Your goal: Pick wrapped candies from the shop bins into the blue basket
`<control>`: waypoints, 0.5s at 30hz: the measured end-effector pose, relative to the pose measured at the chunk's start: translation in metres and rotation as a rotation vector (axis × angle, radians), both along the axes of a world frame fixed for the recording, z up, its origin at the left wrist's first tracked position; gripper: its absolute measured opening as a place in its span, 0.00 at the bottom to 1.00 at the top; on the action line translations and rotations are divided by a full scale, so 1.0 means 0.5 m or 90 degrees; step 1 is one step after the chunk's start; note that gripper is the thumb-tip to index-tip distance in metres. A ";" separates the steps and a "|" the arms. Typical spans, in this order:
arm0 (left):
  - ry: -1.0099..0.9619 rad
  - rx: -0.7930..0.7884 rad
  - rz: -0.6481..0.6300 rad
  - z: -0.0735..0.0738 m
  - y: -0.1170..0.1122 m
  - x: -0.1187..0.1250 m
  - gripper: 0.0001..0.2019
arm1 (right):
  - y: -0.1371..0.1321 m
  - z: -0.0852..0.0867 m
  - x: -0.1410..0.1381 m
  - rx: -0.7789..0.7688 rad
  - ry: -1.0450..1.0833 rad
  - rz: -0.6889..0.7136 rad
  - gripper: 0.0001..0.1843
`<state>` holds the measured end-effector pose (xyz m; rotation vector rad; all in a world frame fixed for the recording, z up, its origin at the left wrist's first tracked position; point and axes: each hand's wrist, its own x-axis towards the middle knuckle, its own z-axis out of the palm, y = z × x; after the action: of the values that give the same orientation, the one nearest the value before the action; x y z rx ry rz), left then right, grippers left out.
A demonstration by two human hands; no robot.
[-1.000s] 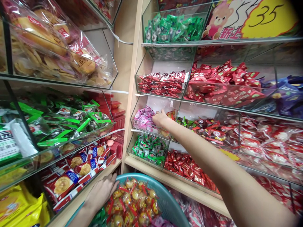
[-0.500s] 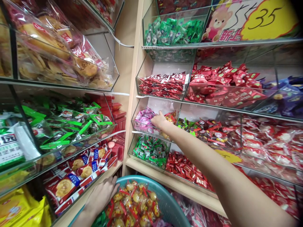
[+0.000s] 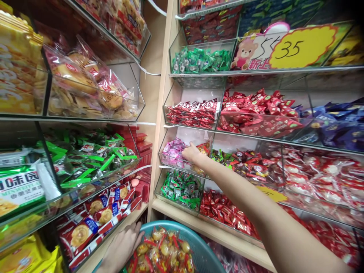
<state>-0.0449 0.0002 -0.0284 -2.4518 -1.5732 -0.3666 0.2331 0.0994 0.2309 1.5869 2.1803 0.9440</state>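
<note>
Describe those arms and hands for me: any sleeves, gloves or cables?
They are a person's, without cables. Neither the left hand nor the right hand wears a glove. The right forearm is bare, with no sleeve in view; the left forearm shows only briefly, also bare. Fine markings are too small to tell.

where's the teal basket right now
The teal basket is at the bottom centre of the head view, below the wooden ledge, with the left hand at its left side and gold-and-red wrapped sweets inside.
</note>
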 end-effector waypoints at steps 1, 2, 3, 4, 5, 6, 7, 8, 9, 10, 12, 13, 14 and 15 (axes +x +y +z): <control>0.004 -0.005 -0.003 0.000 0.000 0.000 0.20 | 0.000 0.000 0.001 -0.001 -0.001 0.002 0.13; 0.009 -0.012 -0.010 0.000 0.000 0.000 0.20 | 0.001 0.000 0.002 -0.001 -0.001 0.002 0.13; 0.013 -0.020 -0.019 0.001 -0.001 0.000 0.20 | 0.001 -0.001 0.002 -0.002 -0.001 0.002 0.13; 0.017 -0.027 -0.026 0.003 -0.003 0.002 0.20 | 0.002 -0.001 0.003 -0.005 -0.001 0.002 0.13; 0.019 -0.031 -0.029 0.005 -0.004 0.003 0.20 | 0.002 -0.002 0.003 -0.007 0.000 0.002 0.13; 0.019 -0.029 -0.024 0.007 -0.006 0.006 0.20 | 0.003 -0.002 0.004 -0.009 0.001 0.001 0.13; 0.018 -0.024 -0.015 0.009 -0.007 0.008 0.20 | 0.004 -0.003 0.004 -0.011 0.002 0.001 0.13; 0.018 -0.018 -0.004 0.011 -0.008 0.010 0.20 | 0.005 -0.004 0.004 -0.012 0.003 0.002 0.13; 0.018 -0.014 0.002 0.013 -0.009 0.012 0.20 | 0.006 -0.004 0.004 -0.013 0.005 0.002 0.14; 0.021 -0.013 0.006 0.013 -0.009 0.014 0.19 | 0.007 -0.005 0.005 -0.014 0.006 0.002 0.14; 0.029 -0.016 0.005 0.014 -0.007 0.014 0.19 | 0.009 -0.006 0.005 -0.015 0.008 0.003 0.14; 0.034 -0.018 0.006 0.013 -0.005 0.014 0.20 | 0.009 -0.006 0.005 -0.016 0.009 0.005 0.14; 0.041 -0.019 0.007 0.012 -0.004 0.014 0.20 | 0.010 -0.006 0.006 -0.017 0.010 0.007 0.13; 0.049 -0.018 0.009 0.012 -0.002 0.013 0.21 | 0.011 -0.006 0.006 -0.018 0.011 0.009 0.13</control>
<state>-0.0384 -0.0009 -0.0226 -2.4439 -1.5730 -0.2454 0.2361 0.1048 0.2277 1.5751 2.2085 0.9036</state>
